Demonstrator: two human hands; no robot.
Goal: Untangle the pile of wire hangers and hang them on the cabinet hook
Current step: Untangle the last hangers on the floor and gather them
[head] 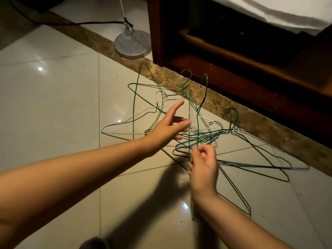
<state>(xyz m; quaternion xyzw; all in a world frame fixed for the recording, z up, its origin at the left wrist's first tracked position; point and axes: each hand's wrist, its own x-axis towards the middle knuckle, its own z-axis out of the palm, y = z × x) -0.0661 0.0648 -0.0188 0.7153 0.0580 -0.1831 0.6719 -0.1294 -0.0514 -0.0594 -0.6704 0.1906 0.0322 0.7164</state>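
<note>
A tangled pile of green wire hangers point(212, 135) lies on the tiled floor beside a wooden cabinet point(233, 72). A white wire hanger point(125, 121) is caught in the left of the pile. My right hand point(203, 164) pinches a green hanger's wire at the near side of the pile; that hanger stands upright, its hook point(204, 79) pointing up. My left hand point(170, 126) hovers over the pile's middle with fingers spread, holding nothing. No cabinet hook is in view.
A round metal lamp base point(133, 44) with a white pole stands on the floor left of the cabinet. A dark cable point(59, 24) runs across the floor behind it. A brown marble strip point(224, 105) borders the cabinet. White cloth point(280, 13) hangs at top right.
</note>
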